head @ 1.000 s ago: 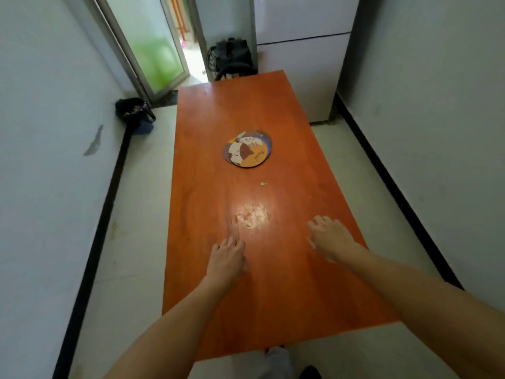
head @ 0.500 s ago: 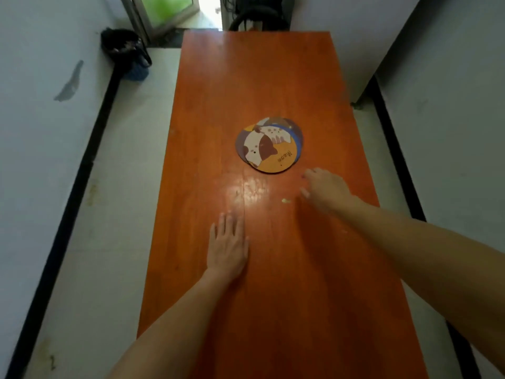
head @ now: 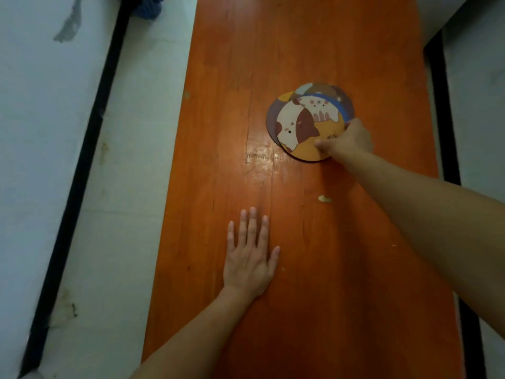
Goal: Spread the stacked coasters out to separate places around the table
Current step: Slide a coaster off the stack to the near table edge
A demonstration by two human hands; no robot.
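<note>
A loose stack of round coasters (head: pixel 296 120) with cartoon cat pictures lies on the orange wooden table (head: pixel 314 269), right of its middle. The orange top coaster overlaps purple, blue and grey ones that fan out beneath it. My right hand (head: pixel 345 140) rests on the stack's near right edge, with the thumb on the orange top coaster and the fingers curled around the rim. My left hand (head: pixel 250 254) lies flat on the table nearer to me, palm down, fingers slightly apart, holding nothing.
A small pale crumb (head: pixel 324 198) lies on the table between my hands, and a scuffed shiny patch (head: pixel 259 160) sits left of the stack. The table is long and narrow. White floor with black wall trim (head: pixel 82 149) runs along both sides. A dark blue object (head: pixel 149 6) sits at the top left.
My right hand has reached forward from the near table to the coaster stack and closed on its edge. My left hand has flattened on the table. The camera has tilted down and closer.
</note>
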